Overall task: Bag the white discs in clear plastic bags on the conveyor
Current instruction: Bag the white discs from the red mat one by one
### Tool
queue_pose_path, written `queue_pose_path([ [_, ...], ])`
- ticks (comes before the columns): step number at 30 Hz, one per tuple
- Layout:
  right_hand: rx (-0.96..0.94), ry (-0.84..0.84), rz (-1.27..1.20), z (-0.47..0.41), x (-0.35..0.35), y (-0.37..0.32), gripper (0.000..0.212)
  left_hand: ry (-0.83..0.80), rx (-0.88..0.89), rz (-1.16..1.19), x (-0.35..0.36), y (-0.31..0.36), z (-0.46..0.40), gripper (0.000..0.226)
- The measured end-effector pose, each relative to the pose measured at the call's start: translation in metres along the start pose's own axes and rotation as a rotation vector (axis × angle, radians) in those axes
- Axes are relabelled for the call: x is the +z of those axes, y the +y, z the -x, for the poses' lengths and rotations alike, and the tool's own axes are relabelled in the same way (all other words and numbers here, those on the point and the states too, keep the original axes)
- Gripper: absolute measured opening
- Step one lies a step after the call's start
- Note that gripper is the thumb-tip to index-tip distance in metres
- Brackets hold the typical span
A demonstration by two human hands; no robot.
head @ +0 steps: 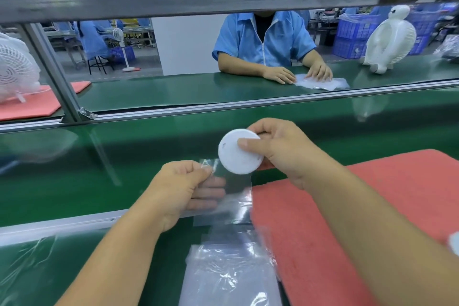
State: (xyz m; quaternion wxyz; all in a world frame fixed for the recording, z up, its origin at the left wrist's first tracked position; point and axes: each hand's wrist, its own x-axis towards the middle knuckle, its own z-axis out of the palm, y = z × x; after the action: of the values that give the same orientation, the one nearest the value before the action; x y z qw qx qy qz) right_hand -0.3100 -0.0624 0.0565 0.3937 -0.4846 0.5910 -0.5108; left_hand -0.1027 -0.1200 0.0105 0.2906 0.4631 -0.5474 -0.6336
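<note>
**Disc held above the mouth of a clear bag**

Nearest the camera, a stack of clear plastic bags [231, 278] lies flat on the green table [104, 251], just left of a red foam mat [323, 218] that covers the right side of the work surface. A loose sheet of clear film [22, 263] sits at the near left edge.

Above the stack, the left hand [181, 189] holds a single clear bag [236, 196] in the air. Its thumb and forefinger pinch the bag's upper left corner, and the other fingers [208, 194] lie curled behind the plastic, showing through it. The bag hangs down from the pinch, its right edge over the edge of the red mat.

Just beyond, the right hand [280, 151] grips a white disc [238, 151], the thumb pressed on its near face and the fingertips curled round its far rim. The disc is tilted, face toward the camera, and its lower edge overlaps the bag's top edge; whether it is inside the opening cannot be told.

Past the hands runs the glossy green conveyor belt [149, 141], then a metal rail [223, 107]. On the far side a person in a blue shirt [263, 42] rests both hands on a clear bag. A white fan [17, 69] stands on a second red mat at far left, and a white figure-shaped fan [390, 40] stands at far right.
</note>
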Motion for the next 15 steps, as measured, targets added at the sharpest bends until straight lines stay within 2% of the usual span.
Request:
queue_pose_path([
  [2, -0.007, 0.113, -0.101, 0.001, 0.001, 0.009, 0.011, 0.059, 0.057, 0.030, 0.002, 0.000, 0.000, 0.009],
  [4, -0.033, 0.160, -0.121, 0.002, -0.001, 0.015, 0.009, 0.110, 0.107, -0.013, -0.001, 0.000, -0.002, 0.014],
  [7, -0.114, 0.195, -0.133, 0.002, -0.004, 0.015, 0.009, 0.089, 0.125, -0.106, -0.005, 0.004, -0.001, 0.025],
  [12, -0.214, 0.110, -0.109, 0.004, -0.003, 0.010, 0.016, 0.023, 0.188, -0.346, -0.001, 0.014, 0.004, 0.034],
  [15, -0.237, 0.088, -0.019, 0.002, -0.006, 0.011, 0.014, -0.024, 0.220, -0.290, 0.000, 0.018, 0.008, 0.045],
])
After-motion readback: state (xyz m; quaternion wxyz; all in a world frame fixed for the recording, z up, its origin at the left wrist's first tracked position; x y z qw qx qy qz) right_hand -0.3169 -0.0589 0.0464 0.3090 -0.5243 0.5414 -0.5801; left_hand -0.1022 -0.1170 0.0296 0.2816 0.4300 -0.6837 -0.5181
